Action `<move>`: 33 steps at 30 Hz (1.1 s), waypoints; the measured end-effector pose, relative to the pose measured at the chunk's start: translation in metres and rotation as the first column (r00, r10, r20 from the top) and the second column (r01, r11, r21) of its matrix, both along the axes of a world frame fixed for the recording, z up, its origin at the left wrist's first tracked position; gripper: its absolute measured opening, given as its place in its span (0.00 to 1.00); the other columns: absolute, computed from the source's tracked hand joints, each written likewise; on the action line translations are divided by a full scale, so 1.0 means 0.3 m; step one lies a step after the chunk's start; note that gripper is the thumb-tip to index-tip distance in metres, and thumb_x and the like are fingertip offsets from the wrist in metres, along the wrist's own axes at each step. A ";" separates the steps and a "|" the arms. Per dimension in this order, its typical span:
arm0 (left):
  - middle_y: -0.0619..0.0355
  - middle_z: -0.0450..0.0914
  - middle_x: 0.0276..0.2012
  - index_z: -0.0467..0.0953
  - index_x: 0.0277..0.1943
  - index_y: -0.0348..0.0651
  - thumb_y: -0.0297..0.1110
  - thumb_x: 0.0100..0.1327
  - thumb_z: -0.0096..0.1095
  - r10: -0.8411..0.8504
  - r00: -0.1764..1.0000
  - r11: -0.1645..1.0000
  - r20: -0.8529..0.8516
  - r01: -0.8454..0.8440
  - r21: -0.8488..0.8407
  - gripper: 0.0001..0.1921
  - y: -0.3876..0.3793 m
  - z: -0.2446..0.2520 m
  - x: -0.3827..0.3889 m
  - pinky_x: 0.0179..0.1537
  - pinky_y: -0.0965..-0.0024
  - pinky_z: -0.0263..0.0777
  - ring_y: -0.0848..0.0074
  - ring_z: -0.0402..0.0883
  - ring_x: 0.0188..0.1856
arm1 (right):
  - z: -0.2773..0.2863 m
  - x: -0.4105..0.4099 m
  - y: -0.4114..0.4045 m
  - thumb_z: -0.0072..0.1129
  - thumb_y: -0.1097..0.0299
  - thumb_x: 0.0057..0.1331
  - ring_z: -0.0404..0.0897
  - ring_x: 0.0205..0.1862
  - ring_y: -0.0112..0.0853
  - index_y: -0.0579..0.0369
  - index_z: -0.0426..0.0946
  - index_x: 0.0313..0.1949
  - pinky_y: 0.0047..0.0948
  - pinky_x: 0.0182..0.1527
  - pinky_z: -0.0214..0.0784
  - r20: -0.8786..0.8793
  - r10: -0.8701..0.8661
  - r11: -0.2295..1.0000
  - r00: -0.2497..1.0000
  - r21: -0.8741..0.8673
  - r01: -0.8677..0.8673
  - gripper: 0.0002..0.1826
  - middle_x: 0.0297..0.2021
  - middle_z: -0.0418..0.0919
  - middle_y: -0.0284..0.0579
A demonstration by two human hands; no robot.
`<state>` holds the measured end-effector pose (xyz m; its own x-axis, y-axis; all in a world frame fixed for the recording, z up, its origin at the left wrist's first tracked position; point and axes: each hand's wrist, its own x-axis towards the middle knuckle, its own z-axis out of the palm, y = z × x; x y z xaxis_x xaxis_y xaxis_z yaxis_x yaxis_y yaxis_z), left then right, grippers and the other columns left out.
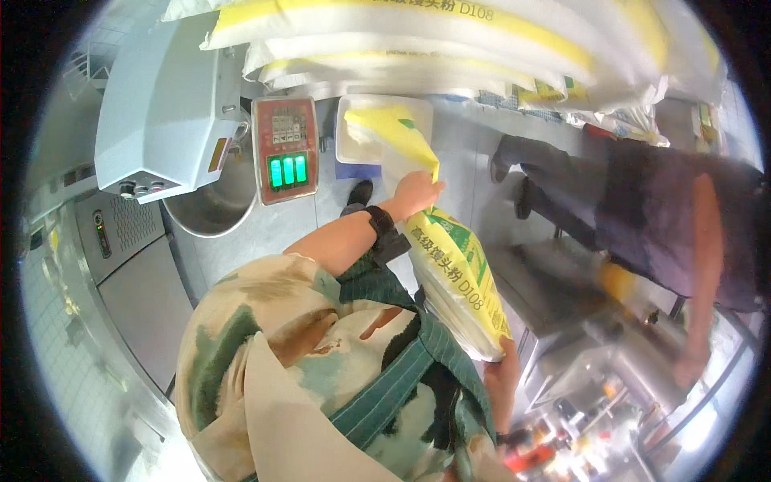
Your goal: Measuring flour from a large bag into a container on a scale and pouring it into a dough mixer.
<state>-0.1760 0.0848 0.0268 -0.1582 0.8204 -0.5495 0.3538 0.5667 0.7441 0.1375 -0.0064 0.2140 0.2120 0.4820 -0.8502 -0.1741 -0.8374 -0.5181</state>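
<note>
A yellow and white printed sack [455, 271] slants between my two hands. My left hand [417, 191], with a black band on its wrist, grips the sack's gathered middle. At the lower end, my right hand [503, 364] holds the sack's bottom corner; its fingers are partly hidden. The sack's upper end hangs over a white plastic tub [421, 114], with its yellow flap inside the rim. What the tub holds is mostly hidden by the sack. A blue flat piece [357, 172] shows beneath the tub.
A red-framed scale display [285, 150] with lit green digits stands left of the tub. Beyond it is a dough mixer [165, 114] with a steel bowl [208, 208]. Stacked white and yellow sacks [409, 54] fill the top. Another person [656, 217] stands at right beside steel equipment [638, 367].
</note>
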 end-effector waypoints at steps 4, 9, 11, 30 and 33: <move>0.38 0.75 0.26 0.74 0.26 0.28 0.47 0.54 0.49 0.180 0.984 0.983 -0.001 -0.180 -0.039 0.23 0.002 -0.009 0.014 0.36 0.55 0.67 0.51 0.75 0.32 | 0.034 -0.020 -0.010 0.49 0.71 0.55 0.74 0.44 0.37 0.66 0.64 0.47 0.31 0.44 0.69 0.042 -0.045 0.999 0.998 -0.016 0.046 0.19 0.44 0.72 0.49; 0.39 0.76 0.24 0.74 0.24 0.29 0.47 0.54 0.51 0.216 0.976 0.976 0.003 -0.216 0.010 0.23 -0.068 -0.028 -0.006 0.35 0.57 0.69 0.51 0.76 0.30 | 0.061 -0.037 -0.016 0.48 0.71 0.56 0.73 0.44 0.37 0.67 0.64 0.46 0.32 0.45 0.68 0.046 -0.077 0.997 0.996 0.011 0.077 0.19 0.45 0.71 0.50; 0.39 0.75 0.22 0.74 0.23 0.29 0.47 0.54 0.50 0.227 0.961 0.974 0.159 -0.228 -0.006 0.23 -0.094 -0.022 0.015 0.34 0.57 0.68 0.51 0.76 0.28 | 0.072 -0.044 -0.027 0.48 0.72 0.56 0.73 0.44 0.37 0.67 0.64 0.46 0.32 0.45 0.68 0.048 -0.089 0.996 0.995 0.037 0.087 0.19 0.45 0.71 0.50; 0.38 0.75 0.23 0.73 0.22 0.29 0.47 0.56 0.49 0.014 1.000 0.997 0.027 -0.016 0.081 0.24 -0.141 0.041 0.141 0.32 0.55 0.67 0.49 0.74 0.27 | 0.099 -0.052 -0.021 0.49 0.73 0.55 0.74 0.42 0.37 0.70 0.63 0.46 0.30 0.42 0.70 0.077 -0.106 0.993 0.991 0.062 0.101 0.20 0.43 0.71 0.52; 0.39 0.74 0.23 0.74 0.25 0.30 0.45 0.57 0.48 -0.149 0.986 0.983 -0.069 0.156 0.099 0.21 -0.117 0.042 0.141 0.31 0.56 0.67 0.50 0.74 0.25 | 0.066 -0.033 -0.016 0.49 0.73 0.55 0.73 0.44 0.38 0.71 0.63 0.46 0.31 0.44 0.70 0.073 -0.121 0.990 0.990 0.077 0.116 0.20 0.44 0.71 0.52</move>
